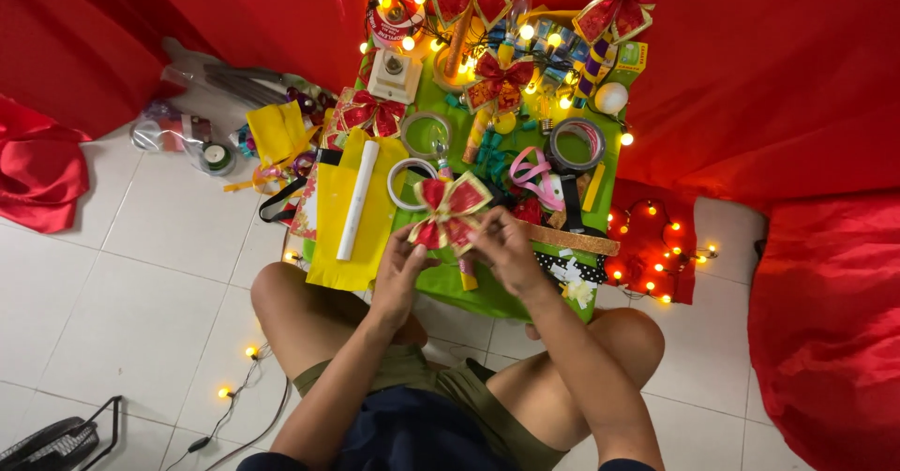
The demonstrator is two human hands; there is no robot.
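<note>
Both hands hold a red ribbon bow with gold edging (pixel 450 210) just above a low green-topped table (pixel 487 293). My left hand (pixel 401 267) grips the bow's lower left loop. My right hand (pixel 502 244) pinches its right side with the fingertips. A yellow sheet (pixel 330 237) with a white paper roll (pixel 358 200) on it lies left of the bow. I sit on the floor with my knees against the table's near edge.
Several more red bows (pixel 502 75), tape rolls (pixel 577 143), pink ribbon (pixel 531 173) and lit string lights (pixel 525 32) crowd the table's far half. Red cloth (pixel 797 77) surrounds it. A plastic bag (pixel 178 134) and a fan (pixel 52 443) lie on the white tiles at left.
</note>
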